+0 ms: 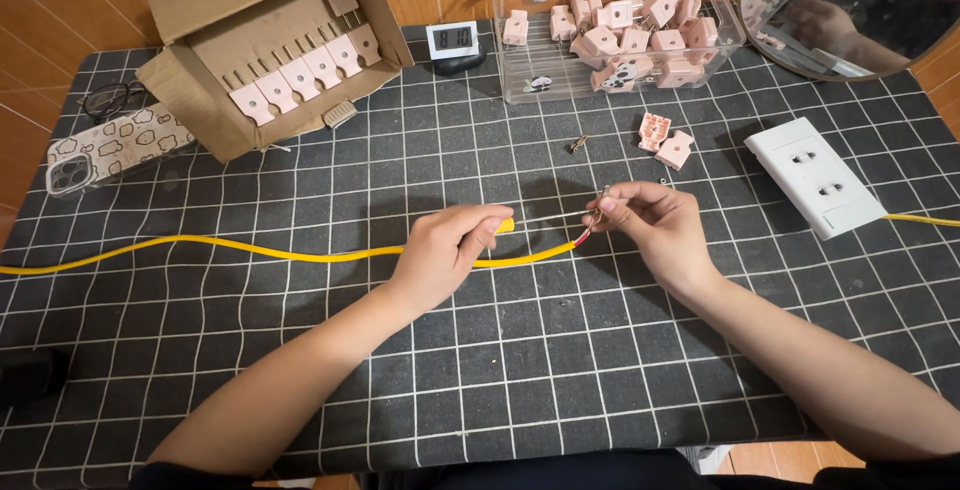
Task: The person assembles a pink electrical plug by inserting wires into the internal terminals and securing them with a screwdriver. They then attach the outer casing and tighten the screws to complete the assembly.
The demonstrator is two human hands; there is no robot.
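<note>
Left hand: My left hand (445, 250) curls shut around the yellow cable (250, 250) just behind its cut end, pinning it to the mat so the end stays steady.
Right hand: My right hand (655, 220) pinches the bared wire strands (592, 218) between thumb and forefinger, the other fingers loosely curled (I cannot tell whether it twists or only holds them).
Cable: It runs from the left edge across the table, loops under my left hand and ends between the two hands.
Within reach: Two pink plug halves (665, 140) and a small brass screw part (578, 143) lie just beyond the right hand; a white socket block (815, 175) sits to the right, its own yellow lead (925, 219) trailing off.
Stock: A clear plastic bin (620, 35) holds more pink plugs; an open cardboard box (270, 50) shows a row of them.
Surface: A black cloth with a white grid (500, 380) covers the table.
Room: Wood panelling behind, a round mirror (850, 10) at top right; a small digital clock (452, 42), a phone in a patterned case (115, 145) and spectacles (115, 100) rest at the far side.
</note>
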